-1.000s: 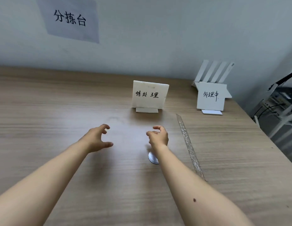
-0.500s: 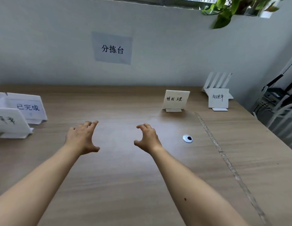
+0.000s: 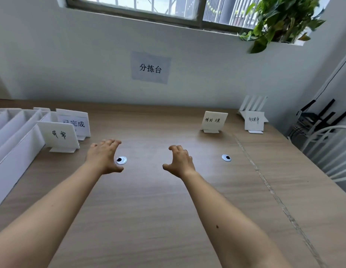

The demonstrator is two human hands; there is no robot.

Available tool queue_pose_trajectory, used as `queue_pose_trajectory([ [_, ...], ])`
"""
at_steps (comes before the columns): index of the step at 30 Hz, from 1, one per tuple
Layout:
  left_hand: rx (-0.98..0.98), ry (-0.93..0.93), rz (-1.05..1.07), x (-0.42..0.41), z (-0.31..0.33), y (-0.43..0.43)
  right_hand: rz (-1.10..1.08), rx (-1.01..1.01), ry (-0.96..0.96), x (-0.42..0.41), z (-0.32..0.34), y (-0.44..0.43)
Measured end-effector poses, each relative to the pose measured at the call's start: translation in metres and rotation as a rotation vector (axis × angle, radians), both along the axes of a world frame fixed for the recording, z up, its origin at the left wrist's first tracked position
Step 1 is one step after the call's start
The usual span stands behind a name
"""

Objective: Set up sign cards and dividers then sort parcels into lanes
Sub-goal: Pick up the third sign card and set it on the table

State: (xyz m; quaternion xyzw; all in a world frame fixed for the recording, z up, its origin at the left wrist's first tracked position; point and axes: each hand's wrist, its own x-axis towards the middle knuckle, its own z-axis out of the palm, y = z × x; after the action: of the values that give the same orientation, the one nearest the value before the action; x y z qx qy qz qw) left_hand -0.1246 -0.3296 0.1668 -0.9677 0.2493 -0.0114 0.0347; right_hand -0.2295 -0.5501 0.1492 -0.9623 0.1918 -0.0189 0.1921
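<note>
Both hands, left hand (image 3: 103, 156) and right hand (image 3: 180, 161), reach over the desk (image 3: 149, 219), fingers spread, loosely curled, holding nothing. A black-dotted disc (image 3: 121, 160) lies just beside the left. Farther back at left, the sign card 异常 (image 3: 59, 135) hides part of the card 已完成 (image 3: 75, 122), beside white dividers (image 3: 11, 132) cut off by the frame. The wall label (image 3: 150, 68) reads 分拣台.
</note>
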Motion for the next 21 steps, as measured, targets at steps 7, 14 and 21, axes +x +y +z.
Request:
queue_pose_trajectory([
  [7,-0.021,-0.015,0.063,-0.040,0.011,0.051,0.041,0.020,-0.028,-0.027,0.011,0.045],
  [14,-0.041,0.018,0.115,-0.084,0.004,0.103,0.090,0.066,0.000,-0.057,0.010,0.099],
  [21,-0.097,0.029,0.190,-0.078,0.009,0.159,0.128,0.095,-0.008,-0.042,0.026,0.149],
])
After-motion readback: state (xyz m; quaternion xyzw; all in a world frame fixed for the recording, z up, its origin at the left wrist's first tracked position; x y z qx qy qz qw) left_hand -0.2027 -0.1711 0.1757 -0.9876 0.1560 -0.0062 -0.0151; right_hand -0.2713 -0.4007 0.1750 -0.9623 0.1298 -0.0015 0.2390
